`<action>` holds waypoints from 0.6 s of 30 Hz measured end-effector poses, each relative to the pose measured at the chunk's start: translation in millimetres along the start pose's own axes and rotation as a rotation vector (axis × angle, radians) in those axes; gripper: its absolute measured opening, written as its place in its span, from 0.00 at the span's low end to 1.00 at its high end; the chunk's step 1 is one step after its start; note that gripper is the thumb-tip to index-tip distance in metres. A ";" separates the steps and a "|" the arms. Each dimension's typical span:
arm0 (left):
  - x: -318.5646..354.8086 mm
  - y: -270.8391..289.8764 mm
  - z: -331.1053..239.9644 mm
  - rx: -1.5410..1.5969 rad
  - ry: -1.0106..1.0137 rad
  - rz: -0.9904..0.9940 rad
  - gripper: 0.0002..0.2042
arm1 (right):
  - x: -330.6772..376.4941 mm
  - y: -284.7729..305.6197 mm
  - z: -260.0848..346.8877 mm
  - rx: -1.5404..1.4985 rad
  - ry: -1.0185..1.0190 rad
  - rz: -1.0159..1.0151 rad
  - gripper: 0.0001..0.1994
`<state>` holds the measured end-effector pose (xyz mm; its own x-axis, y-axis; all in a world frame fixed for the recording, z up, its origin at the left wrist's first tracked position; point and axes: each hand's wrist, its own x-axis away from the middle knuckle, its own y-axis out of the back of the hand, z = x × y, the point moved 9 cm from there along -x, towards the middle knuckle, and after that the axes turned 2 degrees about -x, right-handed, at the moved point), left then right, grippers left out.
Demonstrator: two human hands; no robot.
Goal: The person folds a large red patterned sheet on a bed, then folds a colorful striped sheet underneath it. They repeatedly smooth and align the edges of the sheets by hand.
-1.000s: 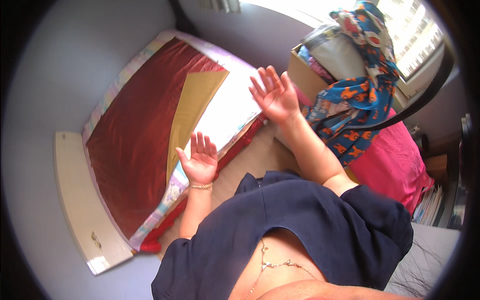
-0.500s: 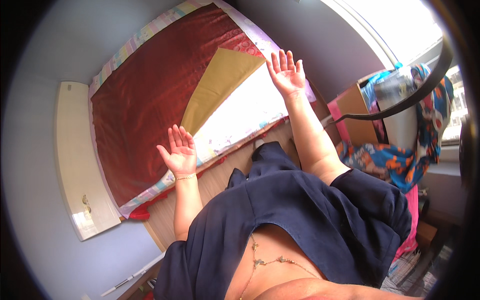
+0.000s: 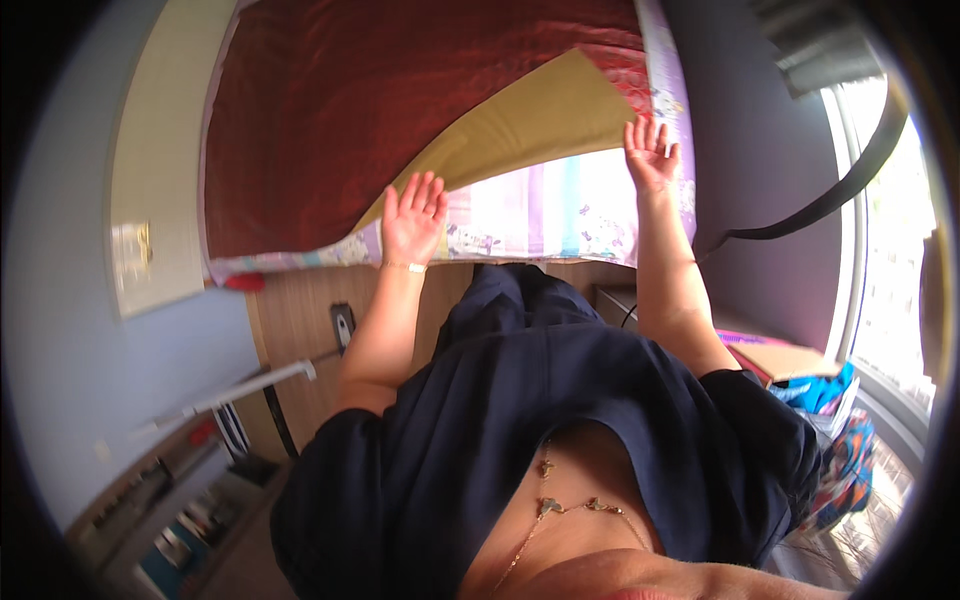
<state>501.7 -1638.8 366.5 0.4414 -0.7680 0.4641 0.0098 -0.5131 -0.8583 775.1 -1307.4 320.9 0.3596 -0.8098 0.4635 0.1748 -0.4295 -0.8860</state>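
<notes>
The dark red cover (image 3: 400,90) is lying across most of the bed (image 3: 676,85), its near-right part resting folded back, gold side up, leaving patterned sheet (image 3: 540,200) showing. Over the bed's near side, the left hand (image 3: 412,222) and right hand (image 3: 651,160) are hovering empty, fingers extended. Right of the bed, a cardboard box (image 3: 795,360) is standing near blue cloth (image 3: 822,390); what it is holding, I cannot tell.

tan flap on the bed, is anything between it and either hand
Nothing visible stands in the way. The open left hand appears in front of the narrow left end of the tan flap, and the open right hand is by its right end. Whether either touches it, I can't tell.
</notes>
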 end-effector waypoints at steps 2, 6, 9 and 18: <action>-14.4 14.9 1.1 0.022 0.023 -0.063 0.21 | -23.4 10.9 -3.9 0.043 0.021 -0.031 0.28; -36.5 58.3 -5.1 -0.003 0.068 -0.191 0.20 | -39.8 33.6 -34.8 0.144 0.008 -0.155 0.24; -56.0 70.1 -3.6 -0.077 0.076 -0.218 0.20 | -57.4 49.4 -38.1 0.201 -0.017 -0.185 0.21; -105.0 128.3 15.2 -0.353 0.242 -0.308 0.18 | -77.5 155.1 -38.4 0.523 -0.005 -0.720 0.17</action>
<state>470.2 -1618.2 204.3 0.2453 -0.6067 0.7562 -0.2150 -0.7946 -0.5678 739.2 -1326.6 148.0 0.0045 -0.4112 0.9115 0.7557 -0.5956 -0.2724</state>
